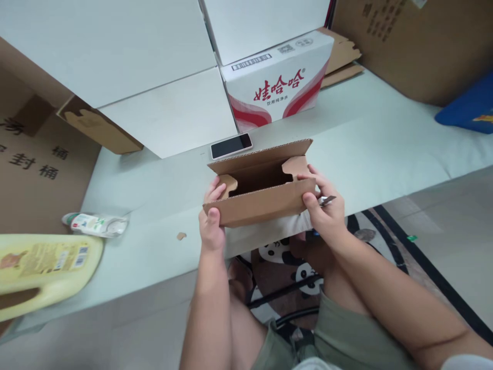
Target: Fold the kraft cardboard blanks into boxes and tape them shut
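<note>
A small brown cardboard box (265, 206) is held between my two hands at the table's front edge. Its top stands open, with the long flaps up and the short end flaps folded partly inward; its inside is dark. My left hand (212, 221) grips the left end, thumb on the front panel and fingers behind the end flap. My right hand (325, 205) grips the right end the same way. A small metallic, dark-tipped object (326, 200) sticks out between the fingers of the right hand; its kind I cannot make out.
Behind the box a phone (231, 146) lies on the pale table (154, 205). White boxes (169, 110) and a red-and-white carton (277, 92) stand at the back. To the left are a plastic bottle (96, 224) and a yellow jug (50, 267); a blue object (468, 105) sits right.
</note>
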Motion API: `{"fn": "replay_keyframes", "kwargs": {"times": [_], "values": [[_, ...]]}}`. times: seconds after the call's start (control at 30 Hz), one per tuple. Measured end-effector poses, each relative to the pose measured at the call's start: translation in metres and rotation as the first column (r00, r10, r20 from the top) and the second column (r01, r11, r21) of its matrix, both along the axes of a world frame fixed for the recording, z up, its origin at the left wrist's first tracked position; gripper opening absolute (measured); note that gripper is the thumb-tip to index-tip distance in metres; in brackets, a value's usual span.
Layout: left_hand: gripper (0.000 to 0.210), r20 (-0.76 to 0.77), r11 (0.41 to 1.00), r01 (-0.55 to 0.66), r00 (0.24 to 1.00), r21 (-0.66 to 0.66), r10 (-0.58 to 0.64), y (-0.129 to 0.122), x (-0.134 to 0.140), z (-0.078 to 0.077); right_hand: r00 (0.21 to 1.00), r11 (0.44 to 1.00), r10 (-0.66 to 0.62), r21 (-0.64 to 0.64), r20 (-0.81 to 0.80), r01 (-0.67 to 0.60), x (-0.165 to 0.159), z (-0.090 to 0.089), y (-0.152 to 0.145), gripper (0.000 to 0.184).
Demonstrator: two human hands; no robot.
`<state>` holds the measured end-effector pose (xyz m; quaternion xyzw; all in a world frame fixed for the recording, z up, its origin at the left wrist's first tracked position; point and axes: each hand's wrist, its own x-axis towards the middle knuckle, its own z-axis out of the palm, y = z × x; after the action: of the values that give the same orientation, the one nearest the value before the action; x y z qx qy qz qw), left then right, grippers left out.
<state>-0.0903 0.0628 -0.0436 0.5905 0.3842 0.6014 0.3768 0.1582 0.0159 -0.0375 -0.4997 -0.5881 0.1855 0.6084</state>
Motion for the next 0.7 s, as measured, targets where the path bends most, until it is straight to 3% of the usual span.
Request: {"fn": "replay_keyframes", "kwargs": {"times": [0.2,0.3,0.43,0.5,0.57,0.63,0.7], "values": [[0.044,-0.024,0.998,-0.008,1.0,-0.054,0.007,-0.007,0.0,0.003,1.0,0.999,-0.022,-0.047,0.016,0.023,0.014,-0.005,0.004,0.056],[0.053,0.033,0.996,0.048,0.998,-0.07,-0.046,-0.01,0.002,0.003,0.998,0.997,0.06,-0.051,0.038,-0.058,0.024,-0.002,0.013,0.077],[0.065,-0.021,0.999,0.039,0.999,-0.028,-0.039,-0.012,0.0,0.005,0.99,0.987,0.138,-0.08,-0.01,-0.139,0.031,-0.004,0.02,0.09],[0.068,-0.043,1.0,0.007,0.999,0.013,-0.006,-0.012,-0.003,0.006,0.991,0.99,0.133,-0.046,-0.008,-0.134,0.033,-0.007,0.019,0.08],[0.067,-0.07,0.998,0.004,0.998,0.057,0.0,-0.011,-0.005,0.006,0.993,0.993,0.116,0.01,0.035,-0.116,0.035,-0.008,0.017,0.052],[0.051,-0.149,0.996,0.038,0.989,0.081,-0.025,-0.011,-0.006,0.008,0.991,0.994,0.097,0.038,0.09,-0.101,0.035,-0.008,0.015,0.031],[0.035,-0.238,0.994,0.074,0.97,0.086,-0.052,-0.01,-0.008,0.01,0.99,0.995,0.09,0.039,0.109,-0.095,0.033,-0.007,0.013,0.029]]}}
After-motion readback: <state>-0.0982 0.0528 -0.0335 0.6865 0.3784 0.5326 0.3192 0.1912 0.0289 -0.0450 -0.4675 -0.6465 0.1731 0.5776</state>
